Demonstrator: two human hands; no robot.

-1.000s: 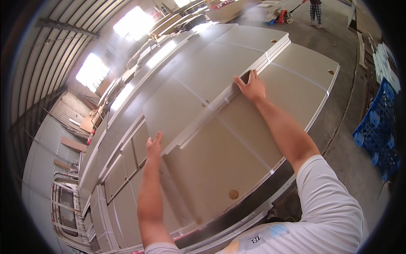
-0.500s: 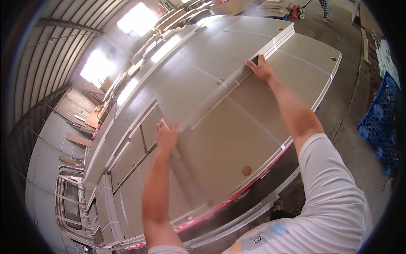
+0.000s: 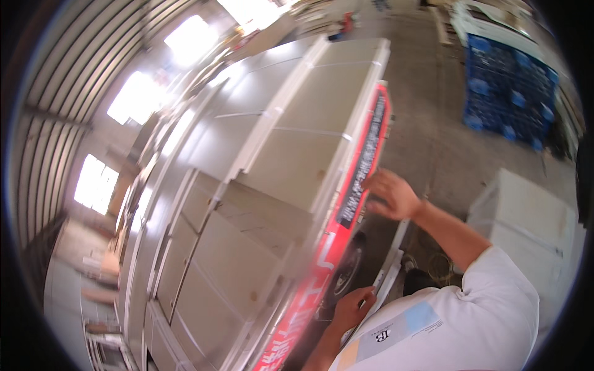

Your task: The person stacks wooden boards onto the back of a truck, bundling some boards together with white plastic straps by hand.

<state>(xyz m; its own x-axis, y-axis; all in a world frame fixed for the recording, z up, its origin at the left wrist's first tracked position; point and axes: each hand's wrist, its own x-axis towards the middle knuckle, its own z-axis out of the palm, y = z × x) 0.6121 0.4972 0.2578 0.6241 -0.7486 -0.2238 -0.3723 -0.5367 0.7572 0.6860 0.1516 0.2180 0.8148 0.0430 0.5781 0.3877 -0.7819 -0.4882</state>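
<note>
Large grey-beige flat panels (image 3: 303, 154) lie strapped in stacks on a truck bed, with pale edges. My right hand (image 3: 391, 195) is beside the bed's red side rail (image 3: 369, 145), fingers spread and slightly blurred, holding nothing. Whether its fingertips touch the rail, I cannot tell. My left hand (image 3: 356, 307) is low, close to my shirt, fingers loosely bent and nothing visible in them. It is near a pale metal bar (image 3: 390, 266) below the bed. A truck wheel (image 3: 348, 272) shows between the red rail and that bar.
On the concrete floor to the right stands a large white box (image 3: 526, 213), near my right elbow. Farther off is a blue plastic pallet (image 3: 507, 93) with pale sheets behind it. More stacked boards (image 3: 315, 18) are at the back. Bright windows line the left wall.
Both hands have come off the panels: the left drew back to my body, the right moved down beside the red rail. My view swung right, bringing the white box into sight.
</note>
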